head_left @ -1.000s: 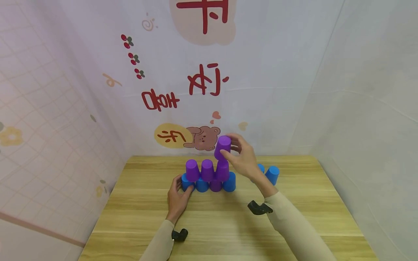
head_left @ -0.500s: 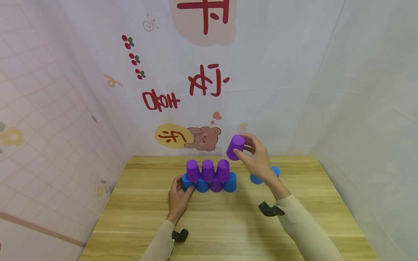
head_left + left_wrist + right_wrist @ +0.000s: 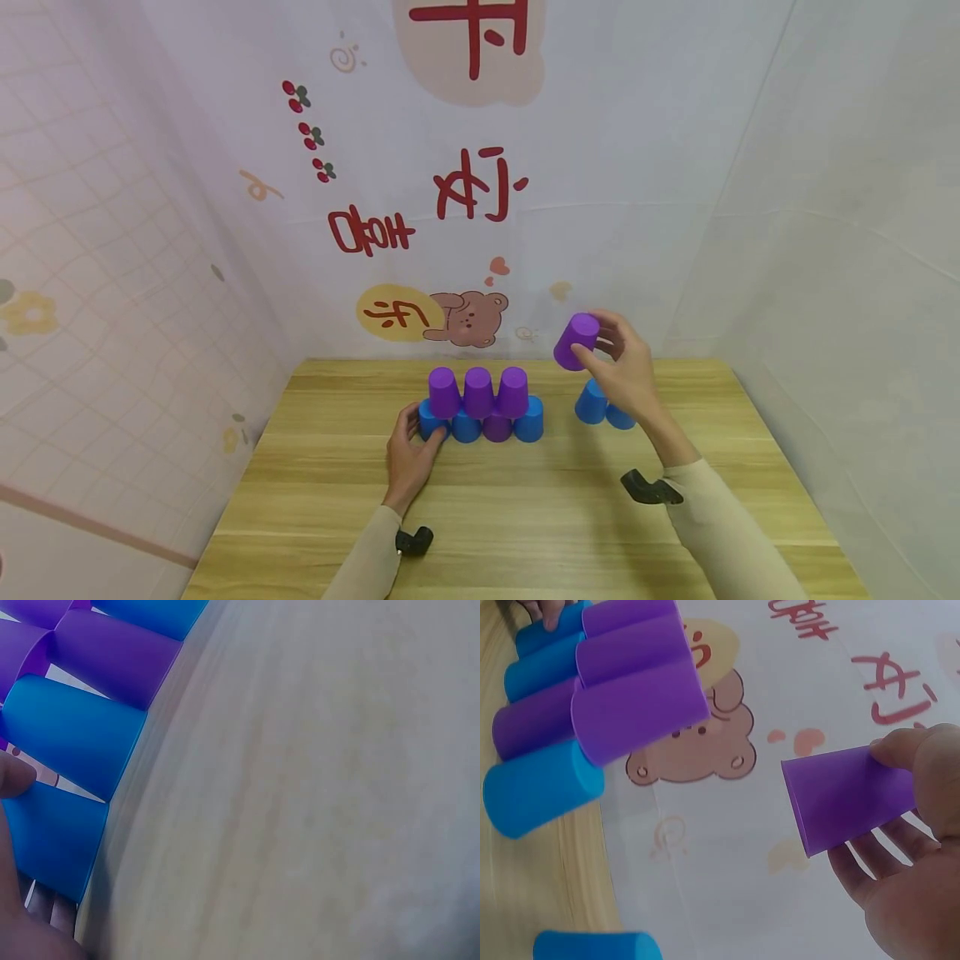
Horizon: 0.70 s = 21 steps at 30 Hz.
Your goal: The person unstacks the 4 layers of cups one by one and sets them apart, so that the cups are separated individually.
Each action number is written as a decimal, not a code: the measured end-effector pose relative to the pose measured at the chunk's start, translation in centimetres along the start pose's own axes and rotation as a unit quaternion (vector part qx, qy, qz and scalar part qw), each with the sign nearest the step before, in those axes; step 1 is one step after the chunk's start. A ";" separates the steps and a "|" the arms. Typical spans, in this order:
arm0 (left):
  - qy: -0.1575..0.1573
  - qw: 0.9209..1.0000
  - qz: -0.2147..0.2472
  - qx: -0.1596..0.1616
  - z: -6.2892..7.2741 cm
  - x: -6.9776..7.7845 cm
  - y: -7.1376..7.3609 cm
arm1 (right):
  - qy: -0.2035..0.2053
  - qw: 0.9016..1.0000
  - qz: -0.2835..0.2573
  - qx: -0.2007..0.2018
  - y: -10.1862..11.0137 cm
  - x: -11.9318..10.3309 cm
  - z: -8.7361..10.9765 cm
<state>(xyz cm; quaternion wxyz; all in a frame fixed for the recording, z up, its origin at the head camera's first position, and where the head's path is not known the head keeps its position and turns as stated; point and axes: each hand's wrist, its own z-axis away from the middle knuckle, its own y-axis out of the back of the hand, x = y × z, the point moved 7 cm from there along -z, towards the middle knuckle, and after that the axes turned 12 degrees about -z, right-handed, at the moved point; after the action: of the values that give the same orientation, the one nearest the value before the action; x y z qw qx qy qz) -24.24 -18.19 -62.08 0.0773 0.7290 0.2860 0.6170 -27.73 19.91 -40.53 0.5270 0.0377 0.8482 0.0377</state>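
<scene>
Upside-down cups stand in two rows on the table. Below are three blue cups and a purple cup [image 3: 497,427]; above, three purple cups [image 3: 478,393] bridge them. My left hand [image 3: 408,458] grips the leftmost blue cup [image 3: 56,840] of the lower row, thumb on the near side and fingers behind. A purple cup [image 3: 576,343] hangs in the air, mouth down and slightly tilted, held between thumb and fingers of my right hand [image 3: 628,371]. In the right wrist view that same purple cup [image 3: 847,799] is apart from everything but the hand.
Two blue cups [image 3: 592,403] stand upside down on the right of the table [image 3: 510,517], below my right hand; the hand partly covers one. A white printed cloth [image 3: 615,167] hangs behind the table and along both sides.
My right hand has carried the purple cup from above the right end of the upper row rightward, over the two blue cups. The left hand and the stacked rows have stayed put.
</scene>
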 end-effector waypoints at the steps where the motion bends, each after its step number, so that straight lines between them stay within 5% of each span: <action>1: 0.001 1.000 0.001 0.000 0.0 0.0 0.0 | -0.001 1.000 -0.001 0.002 0.3 0.1 0.1; 21: -0.004 1.000 -0.003 0.006 -0.1 -0.2 -0.1 | -0.021 0.997 0.044 0.066 7.8 2.1 2.7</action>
<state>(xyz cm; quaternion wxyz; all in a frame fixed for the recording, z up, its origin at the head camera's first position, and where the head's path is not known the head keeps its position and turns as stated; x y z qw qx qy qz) -24.37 -18.20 -62.31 0.0760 0.7311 0.2915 0.6122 -26.09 27.97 -42.76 0.5392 0.1109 0.8349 0.0040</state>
